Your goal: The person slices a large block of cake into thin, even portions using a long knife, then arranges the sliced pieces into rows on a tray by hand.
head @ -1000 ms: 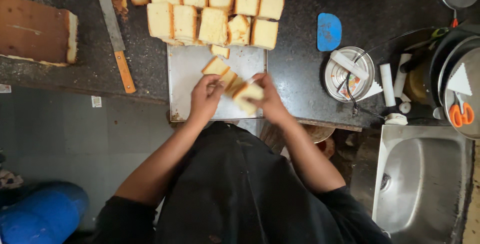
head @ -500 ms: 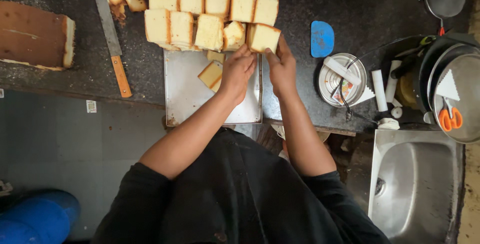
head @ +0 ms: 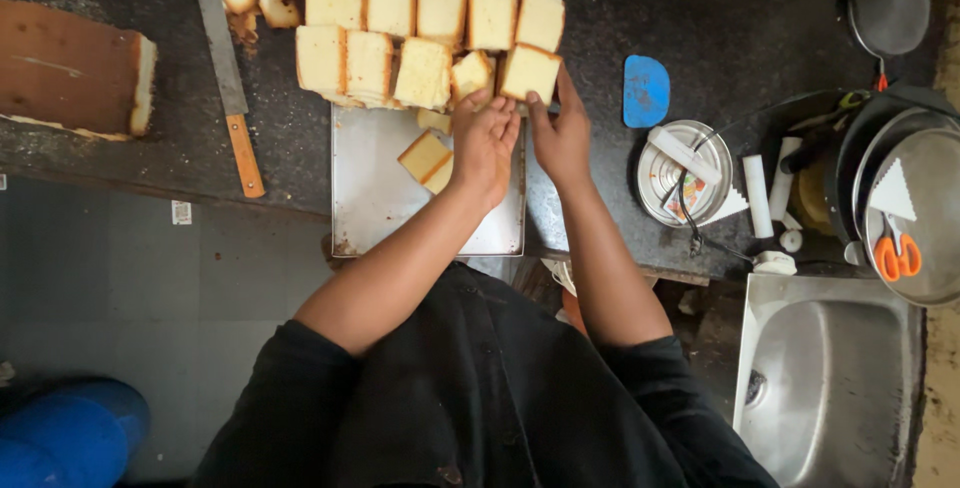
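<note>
Upper left of the frame, a long knife (head: 227,68) lies on the dark counter (head: 720,18). At upper centre, the left hand (head: 484,143) pinches a small cake piece (head: 470,74) above the metal tray (head: 375,198); the right hand (head: 562,133) grips a cake slice (head: 529,72) beside it.

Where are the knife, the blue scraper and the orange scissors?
knife (head: 222,58): head view, mid blade.
blue scraper (head: 646,91): head view, centre of its face.
orange scissors (head: 897,256): head view, between the handle loops.

Cake slices (head: 420,38) block ahead; metal tray (head: 375,198) leaves open room.
</note>
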